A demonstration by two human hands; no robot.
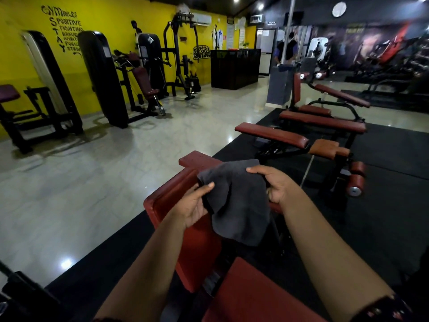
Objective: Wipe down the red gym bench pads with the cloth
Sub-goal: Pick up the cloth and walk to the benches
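A dark grey cloth (236, 203) hangs spread between both hands above a red gym bench. My left hand (193, 205) pinches its left edge and my right hand (275, 182) grips its upper right corner. The bench's red back pad (176, 201) tilts up under the cloth, and its red seat pad (253, 293) lies nearest me. The cloth hides the middle of the back pad.
Further red benches (271, 134) (322, 122) stand ahead on the black floor mat (383, 205). Pale tiled floor (116, 170) lies to the left, with black weight machines (102, 77) along the yellow wall. A dark counter (234, 68) and a person (286, 48) are at the back.
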